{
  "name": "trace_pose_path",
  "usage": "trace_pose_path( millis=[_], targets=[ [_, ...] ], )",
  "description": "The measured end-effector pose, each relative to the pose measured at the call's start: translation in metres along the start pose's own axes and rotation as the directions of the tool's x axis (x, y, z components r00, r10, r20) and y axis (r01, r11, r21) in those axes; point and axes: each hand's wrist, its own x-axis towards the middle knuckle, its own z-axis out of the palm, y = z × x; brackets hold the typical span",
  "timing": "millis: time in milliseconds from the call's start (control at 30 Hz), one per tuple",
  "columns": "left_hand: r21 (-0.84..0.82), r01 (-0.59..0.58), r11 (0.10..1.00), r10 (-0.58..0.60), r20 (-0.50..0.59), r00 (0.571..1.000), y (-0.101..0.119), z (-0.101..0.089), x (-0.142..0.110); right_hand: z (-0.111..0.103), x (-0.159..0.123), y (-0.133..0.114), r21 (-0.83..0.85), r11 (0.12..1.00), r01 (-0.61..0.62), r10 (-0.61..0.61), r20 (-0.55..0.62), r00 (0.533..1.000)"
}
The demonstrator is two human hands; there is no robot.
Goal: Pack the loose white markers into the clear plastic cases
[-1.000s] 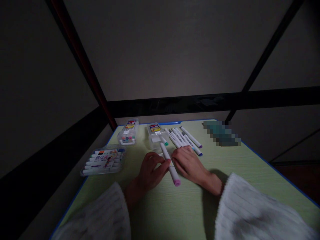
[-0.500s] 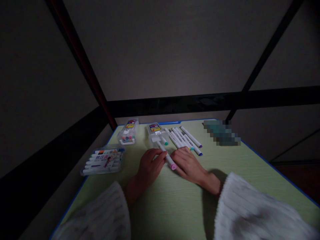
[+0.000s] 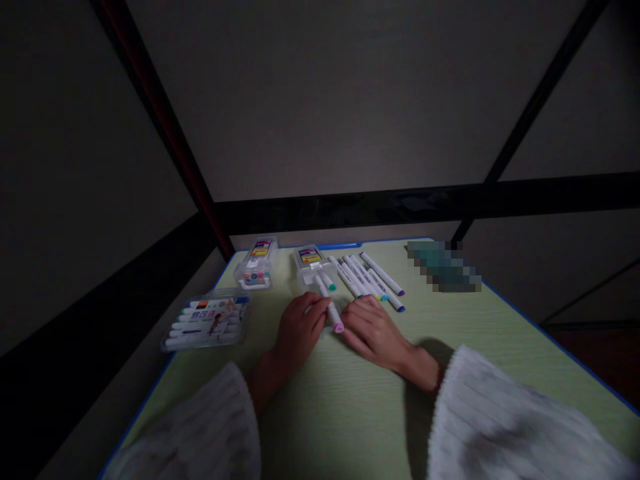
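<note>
My left hand (image 3: pixel 300 328) pinches a white marker (image 3: pixel 331 311) with a pink end between thumb and fingers. The marker slants, its pink end toward me and its far end at a clear plastic case (image 3: pixel 311 259) with a yellow and blue label. A marker with a green end (image 3: pixel 329 283) sticks out of that case. Close beside the pink marker, my right hand (image 3: pixel 374 330) rests low with its fingers curled; whatever is under them is hidden. Several white markers (image 3: pixel 361 275) with coloured ends lie side by side just beyond my right hand.
A second clear case (image 3: pixel 257 263) with markers inside stands at the back left. Nearer, a flat clear pack of markers (image 3: pixel 207 322) lies at the table's left edge. A pixelated greenish object (image 3: pixel 443 265) is at the far right of the pale green table (image 3: pixel 340 413). Behind rises a wall (image 3: pixel 350 100).
The pink marker's near end has swung left and slightly away from me, with my left hand still pinching it. My right hand has barely shifted. Everything else stays in place.
</note>
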Motion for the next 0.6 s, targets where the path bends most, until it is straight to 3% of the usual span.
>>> trace_pose_path(
  millis=[367,600],
  targets=[
    [-0.05,0.08,0.996,-0.075,0.091,0.993,-0.0022,0.0048,-0.0024,0.0046,0.0003,0.0008,-0.014,0.991,-0.132,0.132,0.031,0.991],
    [-0.087,0.163,0.983,-0.153,0.118,0.981,0.0001,0.0063,-0.0011,0.0072,0.0006,0.0019,0.061,0.96,-0.273,0.269,0.061,0.961]
  ],
)
